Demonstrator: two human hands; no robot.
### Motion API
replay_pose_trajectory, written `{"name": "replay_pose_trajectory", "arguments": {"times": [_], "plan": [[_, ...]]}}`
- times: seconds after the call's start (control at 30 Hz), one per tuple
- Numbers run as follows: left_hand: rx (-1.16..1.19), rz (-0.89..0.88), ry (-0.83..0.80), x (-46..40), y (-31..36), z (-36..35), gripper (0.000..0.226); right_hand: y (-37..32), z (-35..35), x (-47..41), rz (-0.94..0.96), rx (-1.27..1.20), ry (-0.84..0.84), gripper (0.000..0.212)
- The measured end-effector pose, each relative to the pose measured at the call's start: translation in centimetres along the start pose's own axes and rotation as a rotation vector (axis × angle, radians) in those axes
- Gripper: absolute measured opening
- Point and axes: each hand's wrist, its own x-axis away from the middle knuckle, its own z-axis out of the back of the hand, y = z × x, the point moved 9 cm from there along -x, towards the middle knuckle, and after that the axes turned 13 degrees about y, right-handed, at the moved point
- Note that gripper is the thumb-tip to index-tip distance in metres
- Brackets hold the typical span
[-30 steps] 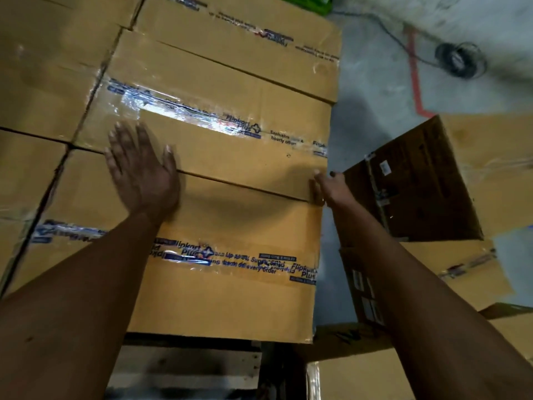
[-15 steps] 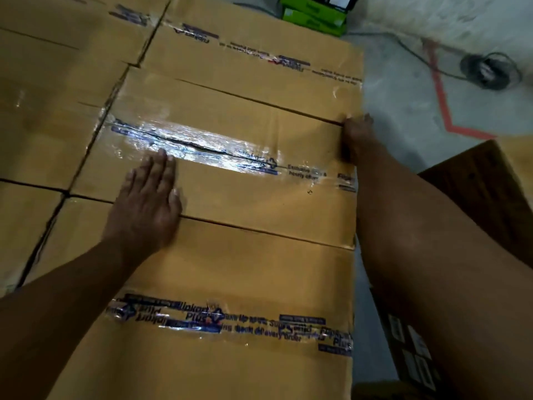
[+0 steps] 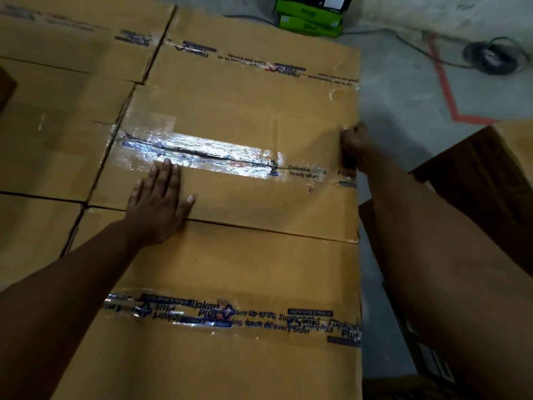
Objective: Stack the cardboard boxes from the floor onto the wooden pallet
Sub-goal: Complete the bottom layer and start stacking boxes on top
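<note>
Head view, looking down on a layer of tan taped cardboard boxes packed edge to edge. Left hand (image 3: 157, 204) lies flat, palm down, on the middle tan cardboard box (image 3: 245, 157) of the right-hand column, its fingers (image 3: 164, 176) straight and close together, the thumb spread out to the side. Just beyond those fingertips runs the shiny clear strip of packing tape (image 3: 202, 153) along this box's centre seam. Under the heel of the same hand passes the dark seam where this box meets the near tan cardboard box with blue-printed tape (image 3: 230, 284).

Right hand (image 3: 356, 142) is at the right edge of the middle box, fingers curled over that edge and gripping it; the fingertips themselves are hidden below the side, so how far they reach down cannot be told. Beyond these knuckles sits the far tan cardboard box (image 3: 259, 64), touching the middle one.

Left of the flat hand's fingers, a second column of tan boxes (image 3: 57, 145) lies flush against the first.

Right of the gripping hand is grey concrete floor (image 3: 403, 90) with a red painted line (image 3: 445, 90), a black coiled cable (image 3: 494, 56) and 2 green cartons (image 3: 310, 20) stacked further off. A dark brown cardboard box (image 3: 476, 180) stands on the floor beside the right forearm.
</note>
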Motion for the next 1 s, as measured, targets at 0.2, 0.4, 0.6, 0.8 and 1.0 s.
{"name": "replay_pose_trajectory", "arguments": {"times": [0.2,0.4,0.6,0.8,1.0], "plan": [[-0.017,-0.070,0.039,0.6,0.8,1.0,0.083,4.0,-3.5,18.7,0.451,0.596,0.018,0.075],[0.298,0.106,0.337,11.9,3.4,7.4,0.073,6.9,-2.4,36.5,0.620,0.603,-0.074,0.071],[0.076,0.251,0.224,22.1,-5.8,10.3,0.078,11.5,0.3,47.4,0.609,0.748,-0.364,0.069],[-0.063,0.880,0.138,29.5,-21.1,12.8,0.083,5.4,-4.5,55.2,0.679,0.730,-0.449,0.077],[0.911,1.751,0.215,37.3,-24.9,6.3,0.071,-3.6,-15.6,62.5,0.825,0.581,-0.637,0.079]]}}
